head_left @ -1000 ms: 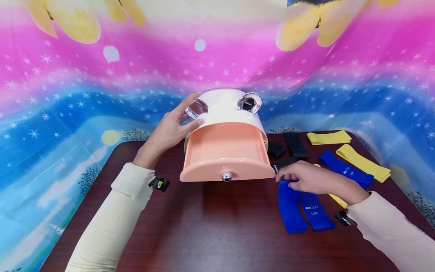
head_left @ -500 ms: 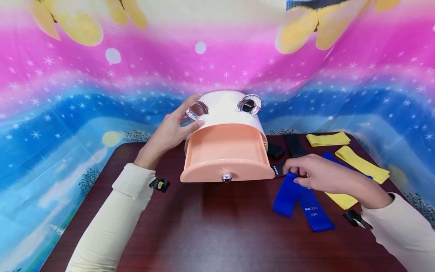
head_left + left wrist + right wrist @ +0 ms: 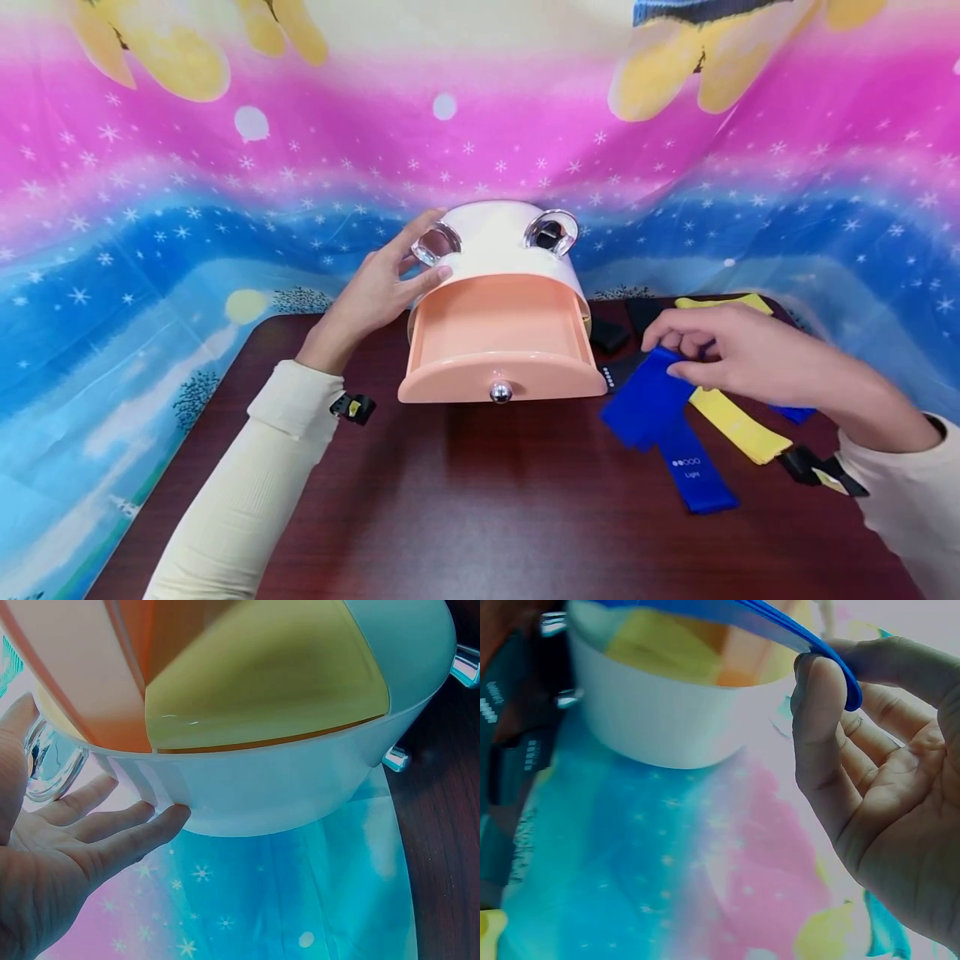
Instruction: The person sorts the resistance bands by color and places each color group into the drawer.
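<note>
My right hand point(image 3: 738, 354) pinches one end of a blue resistance band point(image 3: 647, 402) between thumb and fingers, and the band hangs above the table. In the right wrist view the folded blue band point(image 3: 780, 622) sits between thumb and index finger. Another blue band point(image 3: 697, 475), printed "Light", lies below it. My left hand point(image 3: 378, 279) rests on the left side of a white drawer box point(image 3: 498, 233), its fingers fairly straight beside a silver ring. The left wrist view shows those fingers point(image 3: 142, 832) against the white wall. The box's peach drawer point(image 3: 450, 379) is pulled out.
Black bands point(image 3: 611, 333) lie right of the box. A yellow band point(image 3: 742, 429) lies under the right hand, and another yellow band point(image 3: 753, 302) is behind it. The dark wooden table point(image 3: 420, 508) reaches back to a patterned cloth point(image 3: 337, 167).
My right hand has lifted one blue band off the table, moving up and slightly right. The other blue band stays put. My left hand and the drawer box have not moved.
</note>
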`<action>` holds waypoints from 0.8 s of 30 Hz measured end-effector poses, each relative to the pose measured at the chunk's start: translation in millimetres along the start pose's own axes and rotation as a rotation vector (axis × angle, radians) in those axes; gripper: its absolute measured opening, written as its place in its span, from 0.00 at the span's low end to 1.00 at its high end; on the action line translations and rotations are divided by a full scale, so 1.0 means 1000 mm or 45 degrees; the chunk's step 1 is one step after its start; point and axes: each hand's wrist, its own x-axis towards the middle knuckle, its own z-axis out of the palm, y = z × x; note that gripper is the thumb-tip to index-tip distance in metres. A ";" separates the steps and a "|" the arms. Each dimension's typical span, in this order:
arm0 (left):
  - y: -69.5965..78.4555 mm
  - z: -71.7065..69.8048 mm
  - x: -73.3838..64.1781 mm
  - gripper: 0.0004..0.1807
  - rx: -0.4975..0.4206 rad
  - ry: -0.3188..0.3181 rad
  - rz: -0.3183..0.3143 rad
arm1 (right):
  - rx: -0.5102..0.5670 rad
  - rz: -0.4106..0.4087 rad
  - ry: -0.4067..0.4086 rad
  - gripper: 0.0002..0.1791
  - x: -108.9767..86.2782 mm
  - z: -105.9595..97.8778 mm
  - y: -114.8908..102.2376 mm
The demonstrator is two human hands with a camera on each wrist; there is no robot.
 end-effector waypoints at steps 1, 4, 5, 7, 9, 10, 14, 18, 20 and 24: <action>0.000 0.000 0.000 0.42 0.000 0.001 0.004 | -0.001 0.000 0.015 0.21 -0.001 -0.004 -0.002; 0.000 0.000 0.000 0.42 -0.010 -0.001 0.020 | -0.012 0.022 0.051 0.21 -0.001 -0.016 -0.009; -0.001 0.000 0.000 0.42 -0.010 -0.001 0.020 | -0.015 0.032 0.057 0.22 0.000 -0.020 -0.011; -0.001 0.000 0.000 0.42 -0.010 -0.002 0.017 | -0.020 0.054 0.065 0.22 0.001 -0.028 -0.017; -0.001 0.000 0.000 0.42 -0.007 -0.004 0.011 | -0.040 0.085 0.075 0.22 0.004 -0.035 -0.023; 0.000 0.000 0.000 0.42 -0.007 -0.006 0.009 | -0.055 0.095 0.082 0.22 0.005 -0.039 -0.025; 0.000 -0.001 0.000 0.42 0.003 -0.009 -0.005 | -0.091 0.112 0.138 0.21 0.011 -0.053 -0.034; 0.000 -0.001 0.000 0.42 0.008 -0.013 -0.029 | -0.130 0.057 0.233 0.21 0.015 -0.069 -0.040; 0.001 0.000 0.000 0.42 0.005 -0.013 -0.032 | -0.156 -0.016 0.281 0.22 0.018 -0.076 -0.044; 0.000 -0.001 -0.001 0.42 -0.003 -0.006 -0.016 | -0.178 -0.160 0.348 0.21 0.026 -0.086 -0.058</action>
